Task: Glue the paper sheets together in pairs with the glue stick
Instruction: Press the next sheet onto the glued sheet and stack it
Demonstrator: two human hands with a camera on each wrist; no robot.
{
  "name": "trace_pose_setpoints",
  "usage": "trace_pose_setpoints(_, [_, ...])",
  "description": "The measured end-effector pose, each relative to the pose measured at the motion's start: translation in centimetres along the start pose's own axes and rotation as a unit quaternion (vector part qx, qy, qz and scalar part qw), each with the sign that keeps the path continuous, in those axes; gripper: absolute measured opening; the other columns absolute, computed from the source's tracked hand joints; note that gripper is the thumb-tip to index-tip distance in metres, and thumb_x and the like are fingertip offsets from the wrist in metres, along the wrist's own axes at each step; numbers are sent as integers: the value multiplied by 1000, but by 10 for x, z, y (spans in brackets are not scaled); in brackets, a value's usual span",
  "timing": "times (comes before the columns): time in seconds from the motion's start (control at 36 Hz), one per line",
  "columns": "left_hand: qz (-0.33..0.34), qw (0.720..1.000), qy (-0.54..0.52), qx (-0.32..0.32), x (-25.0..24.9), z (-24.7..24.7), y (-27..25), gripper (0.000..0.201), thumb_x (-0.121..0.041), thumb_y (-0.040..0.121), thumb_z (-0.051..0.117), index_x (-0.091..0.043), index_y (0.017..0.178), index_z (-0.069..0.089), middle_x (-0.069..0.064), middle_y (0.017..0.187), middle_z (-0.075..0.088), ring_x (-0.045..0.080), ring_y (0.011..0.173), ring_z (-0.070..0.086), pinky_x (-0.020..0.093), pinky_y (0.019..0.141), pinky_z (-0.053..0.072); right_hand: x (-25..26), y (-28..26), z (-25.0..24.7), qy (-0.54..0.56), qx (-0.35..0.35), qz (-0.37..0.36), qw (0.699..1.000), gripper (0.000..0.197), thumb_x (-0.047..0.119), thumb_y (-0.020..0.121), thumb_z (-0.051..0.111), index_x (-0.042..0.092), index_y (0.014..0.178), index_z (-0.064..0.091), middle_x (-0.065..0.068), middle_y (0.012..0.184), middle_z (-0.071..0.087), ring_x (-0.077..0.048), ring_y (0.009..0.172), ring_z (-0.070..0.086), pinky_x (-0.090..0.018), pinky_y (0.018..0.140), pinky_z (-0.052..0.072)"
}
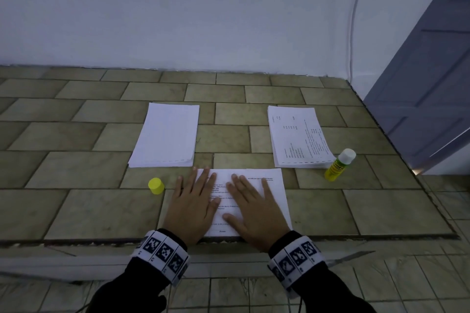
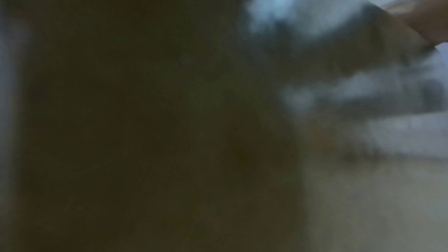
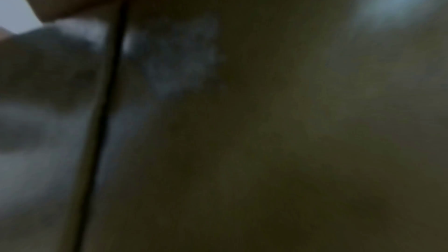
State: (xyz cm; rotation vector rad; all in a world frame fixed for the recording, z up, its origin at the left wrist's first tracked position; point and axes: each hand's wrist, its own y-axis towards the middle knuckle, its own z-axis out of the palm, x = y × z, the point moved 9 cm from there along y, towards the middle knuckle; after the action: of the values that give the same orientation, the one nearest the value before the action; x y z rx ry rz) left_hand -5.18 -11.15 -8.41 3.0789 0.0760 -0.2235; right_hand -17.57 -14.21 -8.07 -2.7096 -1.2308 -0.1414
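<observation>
The printed sheet (image 1: 256,185) lies at six o'clock on the tiled ledge (image 1: 76,140), pressed flat under the left hand (image 1: 193,207) and right hand (image 1: 251,211), fingers straight and spread. The uncapped glue stick (image 1: 339,164) stands at three o'clock beside the printed stack (image 1: 298,134); its yellow cap (image 1: 156,185) sits at nine, below the blank stack (image 1: 165,134).

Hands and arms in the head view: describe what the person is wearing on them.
Both forearms are in dark, near-black long sleeves. Just behind the left hand and the right hand each wrist carries a broad white band printed with a row of square black-and-white coded markers. The hands themselves are bare, with no gloves. Thin dark cables hang down from beneath each band. Both wrist views are too blurred to add detail.
</observation>
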Motion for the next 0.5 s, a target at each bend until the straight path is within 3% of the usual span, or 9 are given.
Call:
trace_pose_setpoints(0.11, [-7, 1000, -14, 4, 1, 1, 0, 73, -55, 100, 2, -15, 150, 38, 5, 157, 32, 29, 146, 25, 48, 116, 11, -49, -19, -10, 0, -15, 59, 998, 88, 74, 80, -15, 26, 153, -4, 8, 159, -11, -8, 147, -10, -50, 116, -13])
trace_pose_setpoints(0.19, [-7, 1000, -10, 5, 0, -1, -1, 71, -54, 101, 5, -14, 148, 40, 6, 156, 35, 30, 145, 29, 48, 115, 11, -79, -34, -13, -17, 0, 105, 994, 90, 75, 72, -27, 29, 149, -18, 13, 156, -21, -4, 146, -14, -49, 117, -13])
trace_pose_setpoints(0.28, [-8, 1000, -12, 5, 1, -1, -2, 72, -54, 101, 4, -15, 149, 39, 6, 156, 34, 30, 145, 28, 48, 115, 11, -86, -38, -13, -16, 21, 111, 993, 96, 74, 72, -28, 26, 153, -10, 10, 158, -15, -6, 148, -8, -49, 116, -13])
trace_pose_setpoints(0.33, [-10, 1000, -16, 4, 1, -1, -2, 72, -55, 100, 4, -15, 149, 38, 5, 157, 33, 29, 146, 27, 49, 117, 14, -84, -36, -18, -34, 32, 127, 991, 94, 71, 83, -17, 17, 154, 15, 2, 161, 10, -13, 148, 15, -52, 116, -3])
trace_pose_setpoints(0.39, [-13, 1000, -20, 3, 0, -2, -2, 72, -55, 100, 4, -15, 149, 38, 5, 157, 34, 29, 146, 27, 50, 117, 16, -79, -32, -22, -28, 9, 148, 989, 84, 64, 95, 0, 10, 144, 42, -6, 150, 41, -21, 139, 40, -55, 110, 12])
trace_pose_setpoints(0.44, [-15, 1000, -20, 4, 0, -2, -1, 73, -55, 100, 3, -15, 150, 37, 5, 157, 33, 29, 146, 26, 50, 118, 15, -61, -26, -27, 5, -13, 133, 991, 82, 63, 96, 1, 10, 146, 39, -7, 152, 39, -22, 141, 36, -53, 114, 11])
trace_pose_setpoints(0.5, [-16, 1000, -20, 8, 0, -1, -1, 74, -56, 99, 2, -15, 149, 37, 5, 157, 33, 29, 146, 26, 54, 117, 20, -33, -15, -22, 32, 2, 87, 996, 85, 65, 91, -5, 13, 152, 22, -3, 159, 17, -19, 148, 16, -49, 119, 6])
